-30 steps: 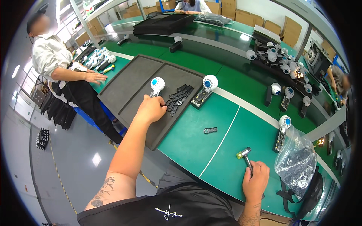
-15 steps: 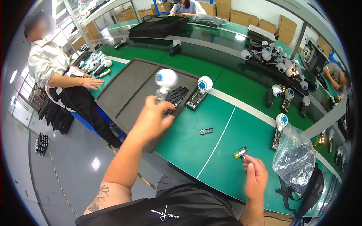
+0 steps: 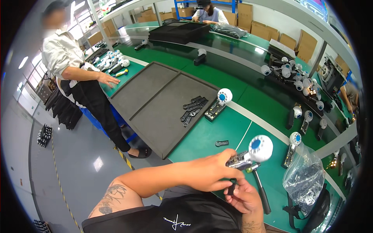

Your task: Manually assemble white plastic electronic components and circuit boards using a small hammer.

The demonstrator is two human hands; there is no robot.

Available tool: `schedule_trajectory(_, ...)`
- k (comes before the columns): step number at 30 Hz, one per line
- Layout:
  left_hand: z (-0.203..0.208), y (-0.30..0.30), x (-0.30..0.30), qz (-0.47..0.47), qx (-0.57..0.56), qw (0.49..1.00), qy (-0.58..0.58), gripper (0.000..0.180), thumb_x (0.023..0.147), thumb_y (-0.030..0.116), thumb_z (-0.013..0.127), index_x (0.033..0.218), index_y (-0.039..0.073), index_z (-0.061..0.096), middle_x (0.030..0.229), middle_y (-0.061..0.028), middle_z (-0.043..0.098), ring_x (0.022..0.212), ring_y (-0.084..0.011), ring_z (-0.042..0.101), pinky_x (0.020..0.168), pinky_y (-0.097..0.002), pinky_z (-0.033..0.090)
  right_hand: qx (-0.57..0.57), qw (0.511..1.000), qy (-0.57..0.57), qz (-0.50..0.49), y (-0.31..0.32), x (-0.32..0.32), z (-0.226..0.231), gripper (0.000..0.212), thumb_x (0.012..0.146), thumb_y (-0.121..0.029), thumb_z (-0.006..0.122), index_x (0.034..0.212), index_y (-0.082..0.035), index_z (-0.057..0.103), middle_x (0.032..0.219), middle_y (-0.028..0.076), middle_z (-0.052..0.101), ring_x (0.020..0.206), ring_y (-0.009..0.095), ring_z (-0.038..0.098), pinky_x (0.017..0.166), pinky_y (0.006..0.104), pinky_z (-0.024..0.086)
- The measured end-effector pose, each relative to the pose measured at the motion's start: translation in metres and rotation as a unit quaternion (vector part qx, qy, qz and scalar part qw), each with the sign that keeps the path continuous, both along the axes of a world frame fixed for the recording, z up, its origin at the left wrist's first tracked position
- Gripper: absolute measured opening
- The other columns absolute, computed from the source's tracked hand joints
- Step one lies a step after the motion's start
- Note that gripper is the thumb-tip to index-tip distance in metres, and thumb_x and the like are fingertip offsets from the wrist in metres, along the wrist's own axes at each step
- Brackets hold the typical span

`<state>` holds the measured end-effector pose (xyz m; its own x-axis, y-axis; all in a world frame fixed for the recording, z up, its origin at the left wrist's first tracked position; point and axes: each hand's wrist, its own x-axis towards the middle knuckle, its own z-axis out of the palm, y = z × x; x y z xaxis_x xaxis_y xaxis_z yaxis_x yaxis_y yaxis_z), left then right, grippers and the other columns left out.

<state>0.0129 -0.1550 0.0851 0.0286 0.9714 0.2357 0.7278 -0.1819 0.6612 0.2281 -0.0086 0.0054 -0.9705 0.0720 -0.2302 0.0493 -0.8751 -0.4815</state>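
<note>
My left hand (image 3: 211,171) grips a device with a white round head and blue centre (image 3: 260,148); its dark, open-bodied handle shows inner parts. Just below, my right hand (image 3: 246,199) is closed on a small black part (image 3: 232,187), which the left fingertips also seem to touch. Beside the hands a hammer (image 3: 262,190) with a black handle and yellow-green tip lies on the green table, its head partly behind the held device. A loose black strip-shaped piece (image 3: 222,143) rests on the table just beyond my left hand.
A grey tray (image 3: 155,105) holds several black pieces (image 3: 193,110). Similar devices stand by the tray's corner (image 3: 213,110) and near a clear plastic bag (image 3: 305,178) at right. More sit on the far conveyor (image 3: 248,97). A co-worker (image 3: 74,73) stands at left.
The hammer has left my right hand and lies on the table. My left hand has brought the device from above the tray rightward to my right hand, which now holds the black part.
</note>
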Motion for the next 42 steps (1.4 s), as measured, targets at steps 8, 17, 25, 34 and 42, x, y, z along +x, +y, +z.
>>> schedule_trajectory(8,-0.011,0.003,-0.010,0.024,0.093,0.871,-0.481,0.073,0.092,0.003,0.069,0.158,0.014,0.042,0.140,-0.0245,0.052,0.096,-0.0280,0.065,0.089,-0.0397,0.058,0.064,0.987,0.105,-0.104,0.008,0.013,0.033,0.041,0.098,-0.002,0.067,0.134,-0.002,0.049,0.111,0.025,0.068,0.084,0.029,0.069,0.076,0.0342,0.058)
schedule_trajectory(17,-0.056,-0.001,-0.021,0.014,-0.080,0.737,-0.671,0.090,0.088,0.002,0.077,0.163,0.008,0.027,0.139,-0.0207,0.060,0.115,-0.0250,0.065,0.099,-0.0350,0.053,0.258,0.934,0.081,-0.235,0.010,0.000,0.045,0.042,0.091,0.000,0.068,0.129,-0.005,0.050,0.115,0.019,0.063,0.098,0.025,0.064,0.086,0.0329,0.053)
schedule_trajectory(25,-0.048,0.022,0.025,0.131,-0.034,0.897,-0.421,0.093,0.084,-0.005,0.072,0.162,0.002,0.022,0.144,-0.0256,0.052,0.124,-0.0312,0.062,0.105,-0.0390,0.050,0.295,0.919,0.014,-0.262,-0.006,-0.023,0.037,0.037,0.089,0.010,0.067,0.122,0.000,0.057,0.116,0.015,0.065,0.101,0.019,0.063,0.092,0.0302,0.052)
schedule_trajectory(34,-0.049,0.039,0.054,0.142,0.032,0.972,-0.184,0.090,0.087,-0.003,0.065,0.163,-0.001,0.016,0.147,-0.0283,0.048,0.126,-0.0409,0.058,0.106,-0.0476,0.050,0.424,0.846,-0.059,-0.317,-0.010,-0.033,0.012,0.034,0.090,0.006,0.073,0.123,0.006,0.065,0.111,0.013,0.068,0.095,0.017,0.068,0.085,0.0281,0.058)
schedule_trajectory(42,-0.058,0.042,0.057,0.171,0.082,0.979,-0.073,0.086,0.088,-0.006,0.057,0.164,0.002,0.017,0.140,-0.0243,0.052,0.116,-0.0379,0.063,0.094,-0.0453,0.056,0.719,0.619,-0.057,-0.312,-0.004,-0.028,0.011,0.047,0.084,-0.002,0.081,0.129,0.001,0.068,0.111,0.013,0.068,0.095,0.025,0.069,0.084,0.0322,0.057)
